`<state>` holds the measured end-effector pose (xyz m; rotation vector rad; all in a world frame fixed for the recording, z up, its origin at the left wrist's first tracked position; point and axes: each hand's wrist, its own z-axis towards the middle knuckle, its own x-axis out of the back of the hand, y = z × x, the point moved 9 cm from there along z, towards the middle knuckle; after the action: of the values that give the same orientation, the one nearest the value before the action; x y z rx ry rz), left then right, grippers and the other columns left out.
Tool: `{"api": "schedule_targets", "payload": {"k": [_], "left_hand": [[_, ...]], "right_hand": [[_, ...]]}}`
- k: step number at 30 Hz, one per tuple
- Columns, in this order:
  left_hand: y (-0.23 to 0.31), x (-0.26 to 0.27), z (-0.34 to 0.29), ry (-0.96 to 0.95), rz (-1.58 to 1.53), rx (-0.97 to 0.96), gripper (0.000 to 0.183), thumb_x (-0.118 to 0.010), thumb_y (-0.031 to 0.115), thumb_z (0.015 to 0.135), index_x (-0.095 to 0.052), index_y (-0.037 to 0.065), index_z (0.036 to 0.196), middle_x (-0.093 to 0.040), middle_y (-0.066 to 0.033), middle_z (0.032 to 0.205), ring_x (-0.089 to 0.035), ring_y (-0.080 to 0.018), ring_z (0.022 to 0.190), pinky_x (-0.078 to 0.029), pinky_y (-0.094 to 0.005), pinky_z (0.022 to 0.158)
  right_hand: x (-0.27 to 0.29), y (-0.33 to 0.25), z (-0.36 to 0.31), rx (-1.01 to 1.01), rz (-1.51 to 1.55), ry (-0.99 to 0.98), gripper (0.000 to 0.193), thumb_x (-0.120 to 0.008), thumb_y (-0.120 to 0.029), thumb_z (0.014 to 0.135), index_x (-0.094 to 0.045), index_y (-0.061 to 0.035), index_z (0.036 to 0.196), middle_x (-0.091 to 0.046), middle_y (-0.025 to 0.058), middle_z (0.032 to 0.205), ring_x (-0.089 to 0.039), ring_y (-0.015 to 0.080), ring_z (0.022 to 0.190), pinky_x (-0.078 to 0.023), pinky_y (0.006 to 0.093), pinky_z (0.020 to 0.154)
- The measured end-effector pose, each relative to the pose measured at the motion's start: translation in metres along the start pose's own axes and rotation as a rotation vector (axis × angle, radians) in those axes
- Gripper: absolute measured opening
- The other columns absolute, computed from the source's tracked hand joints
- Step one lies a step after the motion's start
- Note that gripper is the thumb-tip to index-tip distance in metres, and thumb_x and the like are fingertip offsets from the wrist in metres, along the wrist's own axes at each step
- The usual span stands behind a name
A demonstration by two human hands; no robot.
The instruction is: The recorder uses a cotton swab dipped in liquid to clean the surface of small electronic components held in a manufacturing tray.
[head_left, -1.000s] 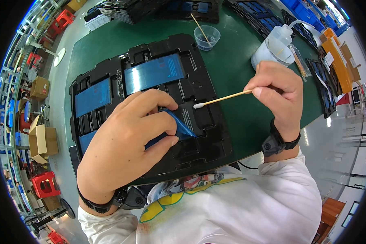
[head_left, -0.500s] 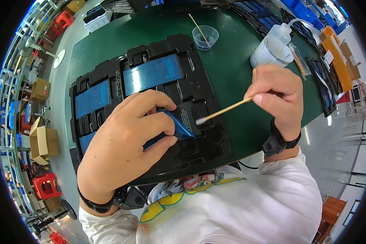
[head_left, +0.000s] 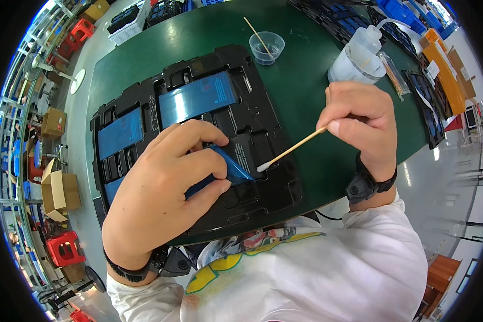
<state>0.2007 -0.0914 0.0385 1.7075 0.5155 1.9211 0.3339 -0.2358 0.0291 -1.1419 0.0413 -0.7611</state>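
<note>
The tray (head_left: 285,189) is glossy black plastic; the blue film (head_left: 234,168) is shiny. The swab (head_left: 292,149) has a wooden stick (head_left: 306,140) and matt tip (head_left: 262,167).

My swab (head_left: 300,145) is pale tan with a white tip (head_left: 262,167). The film (head_left: 234,167) I pinch is glossy blue, and the cell (head_left: 248,161) under it is near-black with lines of light print. The tray (head_left: 258,112) is black around blue panels (head_left: 214,95); the table (head_left: 306,70) is deep green. I wear black wristbands (head_left: 360,180) and a white shirt (head_left: 327,273) patterned with yellow patches (head_left: 225,263) edged in green. I see a whitish bottle (head_left: 367,40), brown cartons (head_left: 65,191) and red stools (head_left: 64,249) against grey floor (head_left: 448,193).
</note>
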Motion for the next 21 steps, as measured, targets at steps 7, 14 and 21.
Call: {"api": "schedule_targets", "payload": {"k": [7,14,21], "left_hand": [[0.0010,-0.0001,0.0019,-0.005,0.005,-0.015,0.018,-0.073,-0.001,0.065,-0.061,0.002,0.078,-0.060,-0.0109,0.107,-0.054,-0.0218,0.078,-0.046,-0.0314,0.074],[0.0013,-0.0012,0.0029,-0.010,0.000,-0.014,0.018,-0.073,-0.001,0.065,-0.061,0.002,0.078,-0.060,-0.0111,0.106,-0.054,-0.0216,0.078,-0.046,-0.0314,0.074],[0.0013,-0.0016,0.0024,-0.012,-0.007,0.005,0.018,-0.073,-0.001,0.065,-0.061,0.001,0.078,-0.060,-0.0117,0.106,-0.054,-0.0212,0.078,-0.046,-0.0310,0.074]], "right_hand": [[0.0061,0.0030,0.0007,-0.031,-0.050,0.111,0.008,-0.058,-0.001,0.075,-0.066,0.0013,0.075,-0.046,-0.0010,0.065,-0.037,0.0045,0.055,-0.024,0.0232,0.048],[0.0050,0.0041,0.0012,-0.047,-0.037,0.115,0.009,-0.058,-0.003,0.075,-0.066,0.0014,0.075,-0.045,-0.0010,0.064,-0.037,0.0054,0.055,-0.025,0.0242,0.048],[0.0062,0.0009,-0.0012,-0.013,-0.059,0.052,0.009,-0.058,-0.003,0.076,-0.066,0.0016,0.076,-0.044,-0.0013,0.064,-0.038,0.0058,0.055,-0.025,0.0242,0.048]]}}
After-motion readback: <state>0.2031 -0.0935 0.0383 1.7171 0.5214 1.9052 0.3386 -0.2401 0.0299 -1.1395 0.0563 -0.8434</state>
